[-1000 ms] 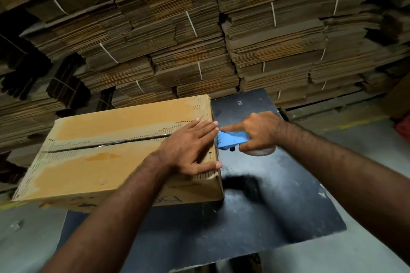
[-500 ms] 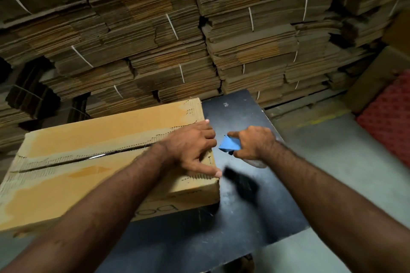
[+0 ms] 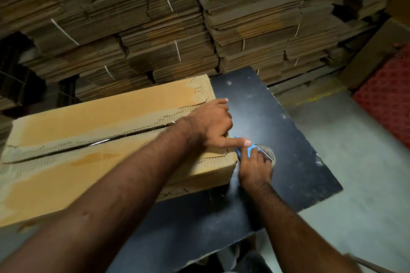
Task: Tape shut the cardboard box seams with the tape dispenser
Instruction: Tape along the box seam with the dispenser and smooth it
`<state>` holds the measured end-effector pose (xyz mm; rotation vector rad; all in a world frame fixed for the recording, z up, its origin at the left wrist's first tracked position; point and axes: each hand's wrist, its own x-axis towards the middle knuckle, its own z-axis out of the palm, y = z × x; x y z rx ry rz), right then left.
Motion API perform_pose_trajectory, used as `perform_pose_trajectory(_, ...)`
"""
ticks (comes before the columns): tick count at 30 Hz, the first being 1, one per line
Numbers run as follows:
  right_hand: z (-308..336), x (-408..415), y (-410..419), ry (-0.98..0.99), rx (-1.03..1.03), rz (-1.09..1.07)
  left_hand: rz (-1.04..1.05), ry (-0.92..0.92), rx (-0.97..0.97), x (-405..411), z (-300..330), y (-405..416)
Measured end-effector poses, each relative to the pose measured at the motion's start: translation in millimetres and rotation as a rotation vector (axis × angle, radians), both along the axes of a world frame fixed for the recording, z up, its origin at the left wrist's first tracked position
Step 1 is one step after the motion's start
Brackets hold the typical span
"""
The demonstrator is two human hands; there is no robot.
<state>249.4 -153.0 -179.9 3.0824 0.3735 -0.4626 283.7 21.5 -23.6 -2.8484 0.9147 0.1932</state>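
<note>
A long brown cardboard box (image 3: 93,155) lies on a black table (image 3: 277,131), its top flaps meeting in a dark seam that runs left to right. My left hand (image 3: 210,124) presses flat on the box's right end, thumb stretched over the edge. My right hand (image 3: 255,168) grips a blue tape dispenser (image 3: 247,150) with a clear tape roll, held against the box's right end face just below the top edge. My fingers cover most of the dispenser.
Tall stacks of bundled flat cardboard (image 3: 199,24) fill the space behind the table. A red patterned surface (image 3: 386,104) and a brown carton (image 3: 372,55) sit at the right. Grey floor (image 3: 355,184) lies to the right of the table.
My right hand has brought the dispenser from out beside the box down and in against its right end. My left hand stays on the box top, thumb now reaching over the edge.
</note>
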Motion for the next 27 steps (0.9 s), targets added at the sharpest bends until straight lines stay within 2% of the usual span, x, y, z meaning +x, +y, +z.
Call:
perform_pose_trajectory(3, 1.3, -10.2, -4.3, 0.048, 0.129, -0.002, 0.044, 0.038, -0.002, -0.9, 2.1, -3.4)
perform_pose_trajectory(5, 9.1, -9.6, -5.6, 0.063, 0.169, 0.020, 0.114, 0.042, -0.077, -4.4, 1.4, -5.0)
perform_pose_trajectory(7, 24.7, -2.3, -5.6, 0.059, 0.096, 0.028, 0.226, -0.020, -0.254, -15.7, 2.4, -4.1)
perform_pose_trajectory(9, 48.7, 10.6, -3.4, 0.023, 0.147, -0.053, 0.352, -0.113, -0.466, -36.9, 6.7, -1.2)
perform_pose_trajectory(11, 79.6, 24.0, 0.1, -0.071, 0.399, -0.165, 0.455, -0.191, -0.627, -62.1, 10.3, 4.5)
perform_pose_trajectory(13, 114.6, 32.6, 9.6, -0.195, 0.714, -0.199, 0.529, -0.227, -0.684, -84.1, 12.7, 14.5)
perform_pose_trajectory(15, 146.6, 28.3, 28.5, -0.177, 0.959, -0.119, 0.604, -0.245, -0.673, -100.8, 14.4, 24.6)
perform_pose_trajectory(17, 159.4, 14.0, 48.4, 0.036, 1.106, -0.071, 0.637, -0.233, -0.614, -114.0, 11.4, 26.2)
perform_pose_trajectory(21, 159.9, 0.5, 63.9, 0.330, 1.227, -0.254, 0.632, -0.091, -0.443, -131.8, -8.0, 3.8)
perform_pose_trajectory(23, 164.7, 6.2, 62.7, 0.423, 1.273, -0.339, 0.601, -0.088, -0.331, -131.7, -16.3, -3.2)
perform_pose_trajectory(27, 153.0, 18.6, 61.8, 0.581, 1.371, -0.387, 0.592, -0.096, -0.282, -129.7, -16.8, -3.3)
